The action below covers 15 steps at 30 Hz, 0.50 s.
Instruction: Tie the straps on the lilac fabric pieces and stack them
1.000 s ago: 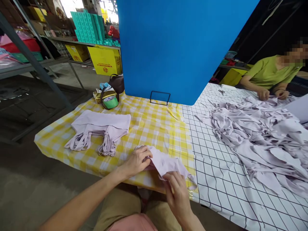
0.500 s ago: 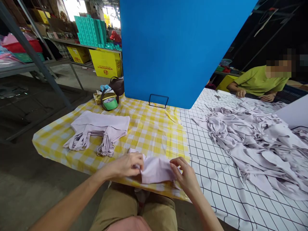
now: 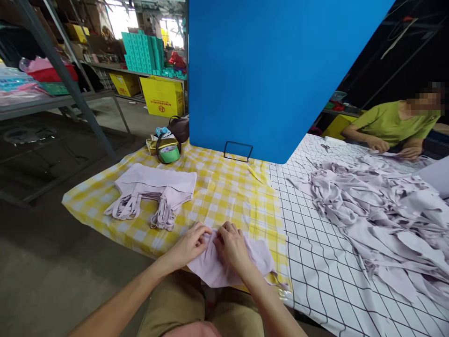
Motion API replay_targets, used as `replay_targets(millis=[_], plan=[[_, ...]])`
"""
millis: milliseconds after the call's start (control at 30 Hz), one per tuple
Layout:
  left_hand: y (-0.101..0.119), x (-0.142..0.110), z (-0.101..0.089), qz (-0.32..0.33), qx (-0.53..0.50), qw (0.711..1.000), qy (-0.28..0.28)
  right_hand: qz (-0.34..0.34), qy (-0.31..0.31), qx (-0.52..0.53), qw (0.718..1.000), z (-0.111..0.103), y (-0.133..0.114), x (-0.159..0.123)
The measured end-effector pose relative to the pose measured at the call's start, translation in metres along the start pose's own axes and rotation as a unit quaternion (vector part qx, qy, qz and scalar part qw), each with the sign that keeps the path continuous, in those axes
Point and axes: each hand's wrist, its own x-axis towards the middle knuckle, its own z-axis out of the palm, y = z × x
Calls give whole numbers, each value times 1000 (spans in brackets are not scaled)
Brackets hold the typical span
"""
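A pale lilac strappy top (image 3: 220,274) lies at the table's near edge, its body toward me and a thin strap trailing at its right end. My left hand (image 3: 196,241) pinches its upper left edge between thumb and fingers. Close beside it, my right hand (image 3: 229,243) has its fingers curled onto the same top and grips the cloth; the fingertips are partly hidden. Beyond my left hand lies a neat stack of lilac strappy tops (image 3: 157,182), straps pointing toward me.
A tall blue panel (image 3: 273,75) with a black wire stand (image 3: 238,151) rises behind. Green tape (image 3: 169,154) sits at the back left. On the right spreads a heap of lilac garments (image 3: 379,201), near scissors (image 3: 325,147). A person in a yellow-green shirt (image 3: 389,124) sits across, handling cloth.
My right hand has moved left across the top, close to my left hand. The top now spreads lower and wider toward me. The view has shifted slightly left.
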Motion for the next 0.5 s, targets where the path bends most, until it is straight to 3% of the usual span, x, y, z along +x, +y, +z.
replay_targets(millis=[100, 233, 333, 433, 500], plan=[[1, 12, -2, 5, 16, 1000, 16, -9, -2, 70, 997, -8, 2, -1], [26, 29, -20, 103, 20, 993, -62, -49, -16, 174, 983, -44, 3, -7], [46, 42, -37, 108, -78, 981, -142, -54, -43, 251, 965, -82, 7, -16], [61, 52, -50, 91, -208, 947, -226, -47, -67, 364, 928, -118, 13, -25], [72, 57, -55, 97, -248, 930, -253, -31, -75, 419, 904, -137, 16, -30]])
